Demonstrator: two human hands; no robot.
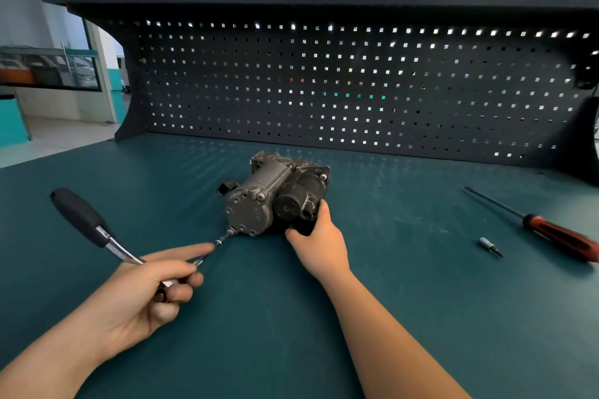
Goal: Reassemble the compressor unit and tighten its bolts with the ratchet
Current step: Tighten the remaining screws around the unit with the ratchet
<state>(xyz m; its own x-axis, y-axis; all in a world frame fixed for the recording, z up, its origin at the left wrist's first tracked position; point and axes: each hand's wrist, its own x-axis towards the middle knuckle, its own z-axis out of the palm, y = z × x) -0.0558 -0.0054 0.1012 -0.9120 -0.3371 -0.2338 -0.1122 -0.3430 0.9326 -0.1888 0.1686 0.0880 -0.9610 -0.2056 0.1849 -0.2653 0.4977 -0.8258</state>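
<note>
Ratchet: a chrome steel ratchet (79, 215) with a thick black rubber handle sits in the lower left of the frame. Its handle is raised off the bench and slants toward the upper left.

Left hand: the left hand (146, 288) is curled round the head end of the ratchet. The thumb and lower fingers are wrapped about it, and the index finger is stretched out straight along the tool toward the centre.

Extension bar: a thin silver metal extension bar (220, 240) runs from that grip up and to the right. Its tip is set on a bolt (230, 231) at the lower left edge of the unit's round end cover.

Small part: a little black clip-like part (228, 187) lies on the mat just beside the unit's left flank.

Compressor unit: the grey cast-metal compressor unit (275, 194), two cylinders side by side on a square block, lies on the bench at the centre of the frame. Its round end covers face the viewer.

Right hand: the right hand (319, 246) grips the unit's near right corner, the fingers hooked under it and the thumb laid up along its side.

Bit socket: a short silver bit socket (490, 246) lies alone on the mat at the right, well apart from the unit.

Screwdriver: a long-shafted screwdriver (557, 233) with a red and black handle lies at the far right, its tip pointing to the upper left.

Bench: a dark teal bench top (405, 285) carries all of this, backed by a dark grey perforated steel pegboard (324, 91).
</note>
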